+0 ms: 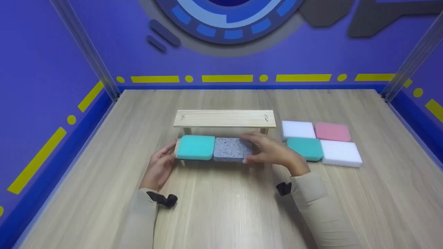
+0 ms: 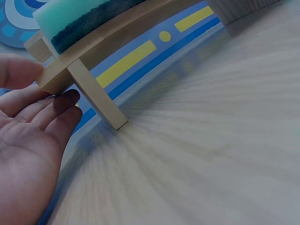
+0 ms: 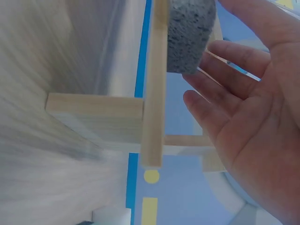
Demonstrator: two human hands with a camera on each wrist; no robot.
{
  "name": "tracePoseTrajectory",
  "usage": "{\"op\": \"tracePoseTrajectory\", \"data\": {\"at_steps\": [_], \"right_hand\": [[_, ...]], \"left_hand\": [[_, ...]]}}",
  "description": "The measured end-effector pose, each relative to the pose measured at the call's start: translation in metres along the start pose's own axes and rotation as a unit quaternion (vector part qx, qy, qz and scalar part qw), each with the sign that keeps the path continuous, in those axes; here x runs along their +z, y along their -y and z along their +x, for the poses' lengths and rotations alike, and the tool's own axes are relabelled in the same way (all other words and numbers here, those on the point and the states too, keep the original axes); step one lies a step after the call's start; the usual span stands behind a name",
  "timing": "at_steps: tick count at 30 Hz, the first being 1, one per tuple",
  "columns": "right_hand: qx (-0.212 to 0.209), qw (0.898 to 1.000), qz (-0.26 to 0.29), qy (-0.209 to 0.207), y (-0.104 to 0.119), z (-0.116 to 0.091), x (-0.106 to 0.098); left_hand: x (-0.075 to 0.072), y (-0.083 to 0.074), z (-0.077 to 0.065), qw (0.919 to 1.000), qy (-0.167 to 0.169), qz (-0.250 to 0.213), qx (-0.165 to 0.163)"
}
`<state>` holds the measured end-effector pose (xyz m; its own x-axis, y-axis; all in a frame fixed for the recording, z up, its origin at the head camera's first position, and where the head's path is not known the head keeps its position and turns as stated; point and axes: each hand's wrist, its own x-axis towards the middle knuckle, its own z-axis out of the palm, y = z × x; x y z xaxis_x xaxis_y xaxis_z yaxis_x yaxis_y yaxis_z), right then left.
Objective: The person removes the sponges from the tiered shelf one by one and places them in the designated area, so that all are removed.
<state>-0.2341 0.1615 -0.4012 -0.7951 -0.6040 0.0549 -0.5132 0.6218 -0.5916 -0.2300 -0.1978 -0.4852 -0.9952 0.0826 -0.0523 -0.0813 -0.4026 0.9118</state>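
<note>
A two-step pale wooden rack point(image 1: 225, 118) stands mid-table. On its lower front step lies a turquoise sponge point(image 1: 196, 147), dark green beneath in the left wrist view. Beside it, to the right, sits a grey speckled sponge-like block point(image 1: 232, 149). My left hand point(image 1: 160, 169) pinches the step's left end, thumb above and fingers below near a wooden leg point(image 2: 97, 93). My right hand point(image 1: 273, 150) holds the right end of the speckled block, thumb at its front edge and index finger at the back. The other right fingers point(image 3: 234, 79) are stretched out close to it.
Right of the rack, a white block point(image 1: 297, 130), a pink block point(image 1: 333, 131), a green sponge point(image 1: 304, 149) and another white block point(image 1: 341, 152) lie grouped on the wood-grain table point(image 1: 221, 214). Blue panels point(image 1: 235, 62) with yellow marks wall the back and sides.
</note>
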Motion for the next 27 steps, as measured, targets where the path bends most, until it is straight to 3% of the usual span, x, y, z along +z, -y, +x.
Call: {"op": "tracePoseTrajectory", "data": {"at_steps": [16,27], "right_hand": [[0.046,0.999,-0.016,0.004,-0.0011,0.0021,0.0094],[0.024,0.999,-0.028,-0.008,-0.0010,0.0033,0.0088]], "left_hand": [[0.0000,0.0019,-0.0004,0.9999,0.015,-0.003,-0.001],[0.0017,-0.0004,0.0009,0.9999,0.009,-0.009,0.012]]}}
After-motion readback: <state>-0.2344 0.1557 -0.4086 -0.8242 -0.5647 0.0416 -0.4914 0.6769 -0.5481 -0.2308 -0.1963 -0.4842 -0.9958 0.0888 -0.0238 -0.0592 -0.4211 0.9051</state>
